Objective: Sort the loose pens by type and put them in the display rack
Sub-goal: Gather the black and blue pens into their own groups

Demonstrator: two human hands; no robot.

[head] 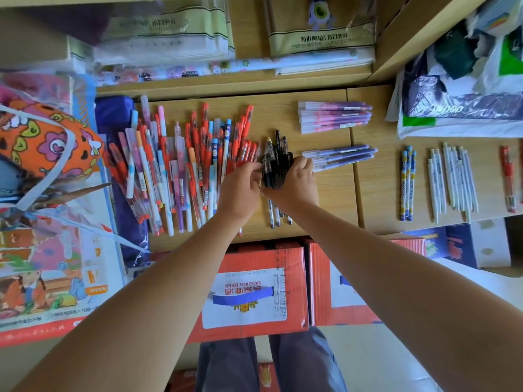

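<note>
Fingers: the right hand's (pixel 297 183) fingers (pixel 302 163) curl round a bundle of black pens (pixel 276 162) from its right side. The left hand's (pixel 240 188) fingers (pixel 250 167) bend in and pinch the bundle's left edge. Both hands grip the same bundle.
Bundle, axis: the long axis runs near to far. The black caps point to the far side, and the clear barrels and tips stick out on the near side below the hands.
Bundle, place: roughly mid-scene on the wooden shelf (pixel 283 114). It lies between the loose pile (pixel 181 171) on the left and the purple pens (pixel 339 157) on the right.
Hand pose: both forearms reach in from the near edge and converge on the bundle. The backs of the hands face up and the knuckles are raised.
Materials: the bundle's pens are slim, with glossy black caps and transparent plastic barrels. The shelf is pale wood-grain board.
Loose pile: many pens mixed together, mostly lying near to far. They have red caps, pale blue caps, or pink and white printed barrels.
Sorted groups: two stacks of purple pens lie left to right, one farther back than the other. Further right, well apart, are blue-patterned pens (pixel 407 182), white pens (pixel 452 179) and red pens (pixel 508 179), all lying near to far.
Surroundings: red cartons (pixel 254 287) stand below the shelf's near edge.
</note>
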